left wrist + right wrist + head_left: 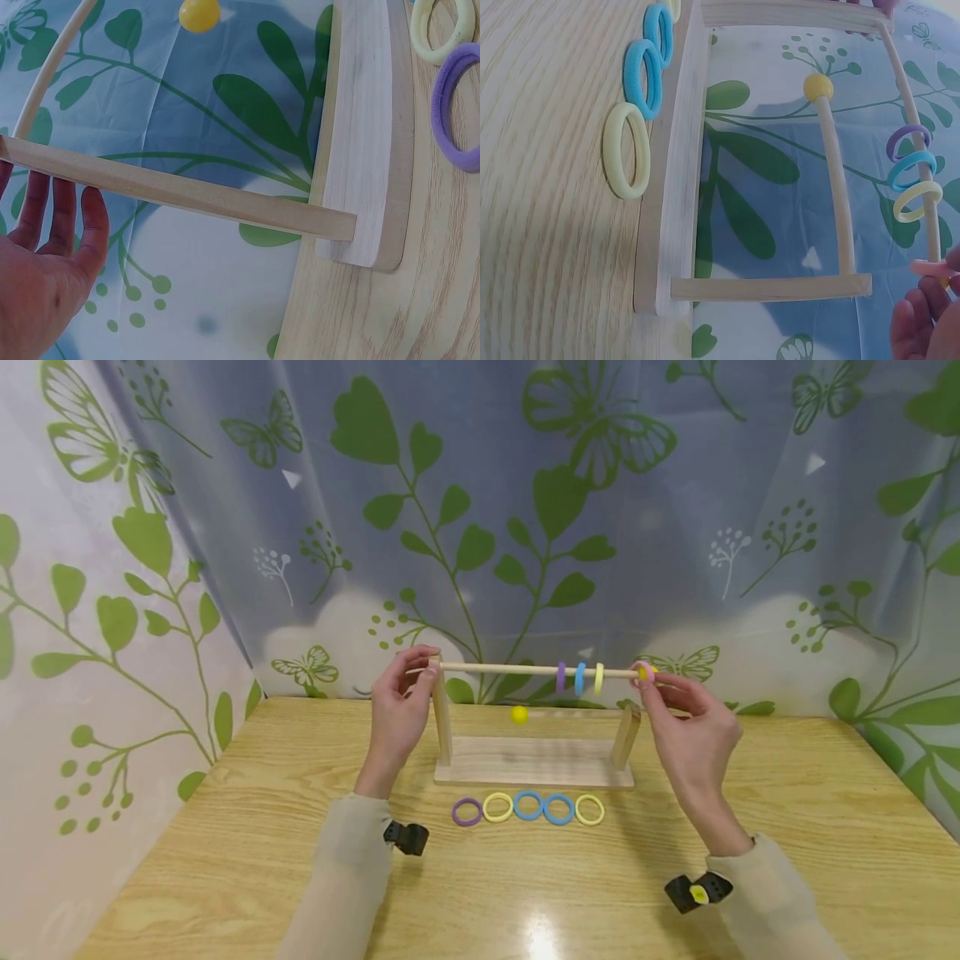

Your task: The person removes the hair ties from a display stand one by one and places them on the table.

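Note:
A wooden stand (532, 768) has two upright posts, each with a rod. My left hand (402, 703) grips the top of the left post (217, 196), fingers on one side and thumb on the other. From that post the upper rod (495, 669) runs rightward, carrying a purple hair tie (561, 677), a blue hair tie (580, 678) and a pale yellow hair tie (599, 678). At its yellow-tipped end, my right hand (696, 720) pinches a pink hair tie (928, 268). Whether the pink one encircles the rod is hard to tell.
The lower rod (835, 180) extends leftward from the right post and ends in a yellow ball (519, 715). Before the base, a row of purple (467, 812), yellow (498, 807) and blue (558, 809) hair ties lies on the wooden table (247, 860). A patterned curtain (480, 527) hangs behind.

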The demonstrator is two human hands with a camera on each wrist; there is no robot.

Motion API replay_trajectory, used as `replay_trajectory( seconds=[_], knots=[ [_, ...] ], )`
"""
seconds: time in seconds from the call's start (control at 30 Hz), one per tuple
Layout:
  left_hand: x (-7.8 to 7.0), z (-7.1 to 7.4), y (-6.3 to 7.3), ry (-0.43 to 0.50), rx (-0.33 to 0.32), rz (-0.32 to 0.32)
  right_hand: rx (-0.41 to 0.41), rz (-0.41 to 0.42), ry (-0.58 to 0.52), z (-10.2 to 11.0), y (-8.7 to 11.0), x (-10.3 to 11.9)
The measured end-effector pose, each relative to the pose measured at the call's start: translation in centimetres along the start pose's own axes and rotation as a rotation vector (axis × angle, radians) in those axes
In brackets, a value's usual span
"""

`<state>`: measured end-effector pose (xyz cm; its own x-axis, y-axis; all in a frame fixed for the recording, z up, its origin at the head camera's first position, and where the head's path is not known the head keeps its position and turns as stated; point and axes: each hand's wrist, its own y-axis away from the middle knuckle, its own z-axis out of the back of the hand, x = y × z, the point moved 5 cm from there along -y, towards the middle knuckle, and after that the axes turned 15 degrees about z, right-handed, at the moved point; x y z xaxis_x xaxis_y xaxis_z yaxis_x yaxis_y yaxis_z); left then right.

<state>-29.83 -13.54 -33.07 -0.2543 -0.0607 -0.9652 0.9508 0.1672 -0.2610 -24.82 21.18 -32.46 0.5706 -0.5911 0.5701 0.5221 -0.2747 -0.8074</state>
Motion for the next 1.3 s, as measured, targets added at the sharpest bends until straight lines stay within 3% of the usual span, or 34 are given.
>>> replay_trajectory(
  seconds=[0.83, 1.3],
  knots=[
    [-0.1, 0.1, 0.2, 0.012, 0.003, 0.007, -0.056, 0.02, 0.024, 1.2, -0.1, -0.7],
    [-0.2, -0.1, 0.1, 0.013, 0.007, 0.014, -0.047, -0.025, 0.061, 2.8, 0.4, -1.7]
  ],
)
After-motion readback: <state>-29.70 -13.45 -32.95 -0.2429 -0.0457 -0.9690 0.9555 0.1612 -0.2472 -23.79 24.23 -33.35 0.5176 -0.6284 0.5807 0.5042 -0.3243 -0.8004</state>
